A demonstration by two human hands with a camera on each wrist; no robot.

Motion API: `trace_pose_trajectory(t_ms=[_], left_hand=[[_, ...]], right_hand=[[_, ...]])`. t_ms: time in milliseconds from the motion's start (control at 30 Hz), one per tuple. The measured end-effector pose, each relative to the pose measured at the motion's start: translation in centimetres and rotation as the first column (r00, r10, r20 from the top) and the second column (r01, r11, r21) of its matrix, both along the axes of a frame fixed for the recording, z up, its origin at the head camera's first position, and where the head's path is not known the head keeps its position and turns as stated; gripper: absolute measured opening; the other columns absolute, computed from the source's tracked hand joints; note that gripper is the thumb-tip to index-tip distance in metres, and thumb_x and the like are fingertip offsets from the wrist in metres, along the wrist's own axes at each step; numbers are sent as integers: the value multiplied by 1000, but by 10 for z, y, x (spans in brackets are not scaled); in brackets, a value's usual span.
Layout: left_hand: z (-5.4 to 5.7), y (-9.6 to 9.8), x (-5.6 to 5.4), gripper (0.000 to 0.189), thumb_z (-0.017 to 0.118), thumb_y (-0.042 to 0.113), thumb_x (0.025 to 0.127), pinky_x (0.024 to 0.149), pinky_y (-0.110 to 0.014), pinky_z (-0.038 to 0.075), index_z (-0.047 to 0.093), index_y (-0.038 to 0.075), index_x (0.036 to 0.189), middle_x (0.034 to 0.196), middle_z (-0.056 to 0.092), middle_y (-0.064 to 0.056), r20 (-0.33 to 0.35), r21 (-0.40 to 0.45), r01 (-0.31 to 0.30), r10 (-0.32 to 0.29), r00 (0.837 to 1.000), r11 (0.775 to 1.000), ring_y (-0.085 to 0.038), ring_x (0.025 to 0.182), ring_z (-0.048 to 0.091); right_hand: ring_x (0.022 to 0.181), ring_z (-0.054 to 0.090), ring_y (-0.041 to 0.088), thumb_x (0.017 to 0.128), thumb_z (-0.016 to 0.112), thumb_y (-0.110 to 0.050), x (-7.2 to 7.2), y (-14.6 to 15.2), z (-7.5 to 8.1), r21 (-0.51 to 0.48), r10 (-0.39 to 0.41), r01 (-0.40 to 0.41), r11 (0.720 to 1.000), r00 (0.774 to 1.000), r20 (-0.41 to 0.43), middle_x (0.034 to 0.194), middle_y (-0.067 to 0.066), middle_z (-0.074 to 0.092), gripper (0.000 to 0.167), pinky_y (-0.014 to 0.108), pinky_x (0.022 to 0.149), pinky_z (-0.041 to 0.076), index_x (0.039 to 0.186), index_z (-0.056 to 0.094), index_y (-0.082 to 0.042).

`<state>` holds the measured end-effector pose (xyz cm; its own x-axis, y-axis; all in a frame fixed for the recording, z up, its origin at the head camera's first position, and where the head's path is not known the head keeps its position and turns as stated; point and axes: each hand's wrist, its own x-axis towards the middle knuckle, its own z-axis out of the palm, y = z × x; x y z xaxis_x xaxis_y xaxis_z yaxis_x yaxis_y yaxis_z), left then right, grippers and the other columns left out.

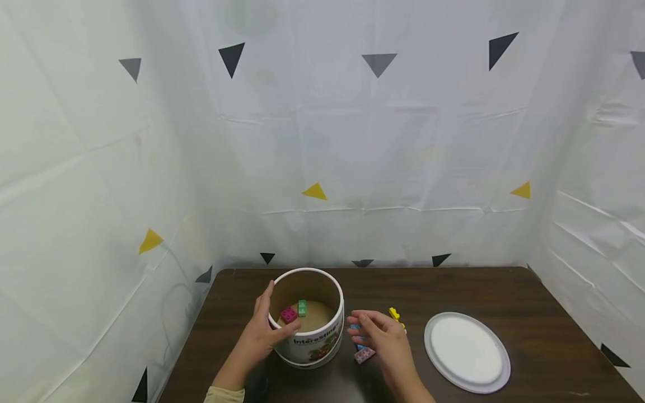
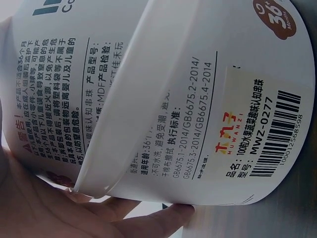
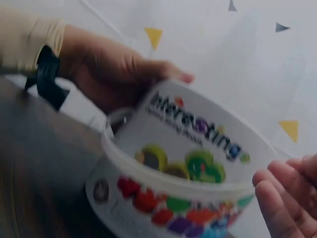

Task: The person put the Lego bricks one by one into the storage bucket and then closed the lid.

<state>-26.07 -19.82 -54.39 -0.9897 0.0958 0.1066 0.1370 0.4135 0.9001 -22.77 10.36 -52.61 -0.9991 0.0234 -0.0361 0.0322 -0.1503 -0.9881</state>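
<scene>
A white bucket [image 1: 307, 350] with a printed "Interesting" label stands on the table, its top uncovered. Inside lie a magenta toy brick [image 1: 289, 314] and a green toy brick [image 1: 302, 308]. My left hand [image 1: 260, 334] grips the bucket at its left side, thumb by the front rim; in the left wrist view its fingers [image 2: 148, 218] lie along the wall. Just right of the bucket is my right hand [image 1: 380, 338], fingers loosely bent, nothing visible in it. Partly hidden by it are a blue brick [image 1: 360, 346], a pale pink brick [image 1: 364, 355] and yellow bricks [image 1: 394, 313].
A round white lid [image 1: 467, 352] lies flat on the dark wooden table [image 1: 544, 336], to the right of the bricks. White sheeting [image 1: 353, 140] with triangle prints rises behind the table and along both sides. The bucket's white carrying band [image 2: 133, 94] hangs across its wall.
</scene>
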Motion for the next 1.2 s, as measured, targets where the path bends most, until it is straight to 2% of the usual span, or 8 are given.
trace_pose_trajectory(t_ms=[233, 400, 500, 633, 733, 833, 1033, 1200], left_hand=[[-3, -1, 2, 123, 91, 50, 86, 123, -71, 35, 11, 28, 177, 177, 24, -14, 27, 20, -2, 1, 1000, 1000, -47, 153, 41], [-4, -1, 1, 122, 91, 49, 86, 123, -71, 35, 10, 31, 176, 177, 24, -14, 27, 16, -1, 0, 1000, 1000, -47, 154, 41], [-3, -1, 0, 122, 91, 48, 87, 122, -70, 36, 9, 30, 177, 177, 24, -15, 14, 9, 7, -7, 1000, 1000, -47, 153, 41], [0, -1, 0, 123, 90, 49, 87, 122, -70, 37, 8, 29, 177, 177, 23, -16, 20, 6, 17, -17, 1000, 1000, -46, 153, 41], [2, 0, 0, 122, 89, 51, 88, 122, -70, 38, 8, 31, 177, 178, 22, -15, 32, 0, 15, -15, 999, 1000, -47, 153, 42], [3, 0, 1, 121, 88, 52, 89, 121, -71, 38, 7, 31, 177, 178, 22, -15, 35, -2, 11, -11, 999, 1000, -47, 153, 42], [5, 1, 3, 121, 88, 52, 89, 121, -71, 38, 7, 31, 177, 178, 21, -15, 44, -3, 12, -12, 999, 1000, -48, 153, 42], [5, 0, 2, 121, 87, 53, 89, 122, -71, 38, 7, 32, 177, 178, 21, -14, 50, -13, 10, -9, 999, 1000, -47, 153, 42]], right_hand=[[91, 81, 26, 106, 73, -22, 2, 23, -26, 39, -71, 70, 997, 997, 41, 108, 17, 82, 37, 36, 79, 67, 128, 74, 8], [79, 75, 21, 105, 75, -22, -2, 44, -50, 93, -120, 114, 989, 991, 61, 104, 14, 80, 38, 33, 65, 63, 130, 74, 6], [69, 69, 19, 104, 76, -20, -8, 53, -67, 101, -114, 106, 989, 991, 69, 98, 12, 76, 35, 30, 56, 58, 130, 74, 3], [60, 61, 17, 101, 80, -19, -12, 57, -81, 212, -73, 57, 976, 995, 65, 88, 8, 69, 31, 31, 49, 56, 127, 77, -3], [57, 62, 16, 98, 82, -18, -13, 55, -83, 342, -11, -9, 940, 998, 55, 84, 7, 67, 29, 34, 49, 58, 125, 79, -6], [58, 64, 16, 97, 83, -14, -12, 54, -81, 404, 45, -60, 913, 998, 47, 84, 9, 68, 29, 36, 53, 62, 124, 78, -6], [62, 67, 18, 96, 81, -8, -8, 54, -75, 425, 88, -101, 899, 995, 52, 87, 10, 69, 29, 34, 57, 63, 125, 77, -3], [64, 68, 17, 98, 77, -4, -9, 57, -78, 435, 123, -132, 891, 991, 49, 89, 10, 70, 29, 32, 58, 62, 127, 75, -2]])
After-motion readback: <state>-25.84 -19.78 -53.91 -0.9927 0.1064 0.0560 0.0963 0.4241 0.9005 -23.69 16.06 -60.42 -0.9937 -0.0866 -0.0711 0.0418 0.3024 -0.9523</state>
